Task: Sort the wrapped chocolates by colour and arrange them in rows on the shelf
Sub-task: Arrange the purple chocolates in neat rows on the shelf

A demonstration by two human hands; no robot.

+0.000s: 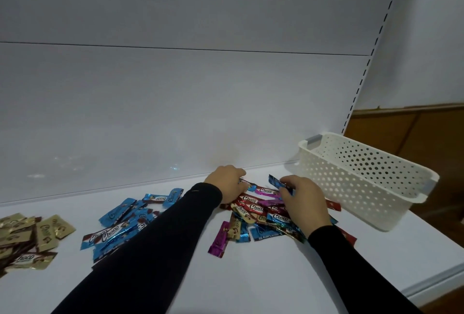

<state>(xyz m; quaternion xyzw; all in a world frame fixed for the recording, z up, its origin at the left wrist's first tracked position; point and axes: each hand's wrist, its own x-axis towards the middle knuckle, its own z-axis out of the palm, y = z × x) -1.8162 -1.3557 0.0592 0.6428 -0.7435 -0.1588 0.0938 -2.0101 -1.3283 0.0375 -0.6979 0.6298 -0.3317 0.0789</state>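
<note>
So the wrapped chocolates look like light little foil sachets, flat and crinkly, and we'd guess pretty slippery where they overlap. Best bet is to pinch one by a free end or crimped edge and lift it clear, not drag it.

They're all on the white shelf (263,276): a mixed pile (261,213) of red, purple, blue and gold in the middle, a blue group (120,223) to its left, and a gold group (30,236) far left. The white basket (361,178) sits just right of the pile.

Our right hand (305,199) is curled and pinching a blue chocolate (278,183), lifted above the pile. Our left hand (227,182) is curled down on the pile's far edge, fingers touching wrappers; can't tell if it's actually gripping one.
</note>
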